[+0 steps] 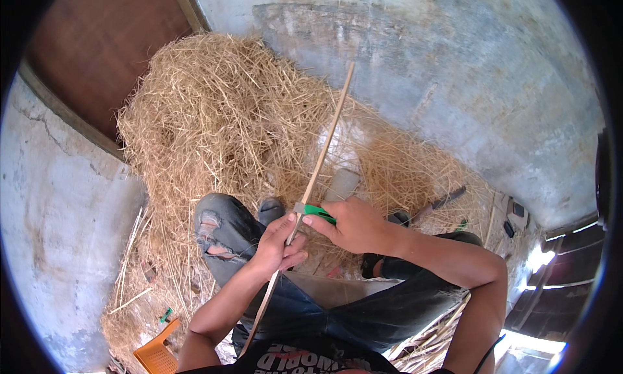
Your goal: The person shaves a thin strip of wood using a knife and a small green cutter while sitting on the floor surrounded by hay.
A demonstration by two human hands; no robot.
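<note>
My left hand (280, 245) grips a long thin bamboo strip (325, 145) that runs from below my lap up over the straw. My right hand (354, 226) holds a green-handled knife (316, 211), and its blade meets the strip just above my left hand's fingers. Both hands are close together over my knees, which are in torn jeans (220, 230).
A big pile of dry straw (227, 121) lies ahead against a concrete wall (467, 69). A brown wooden door (97, 43) is at upper left. An orange plastic crate (156, 354) sits at lower left. Another tool (441, 202) and loose bamboo strips (130, 257) lie on the floor.
</note>
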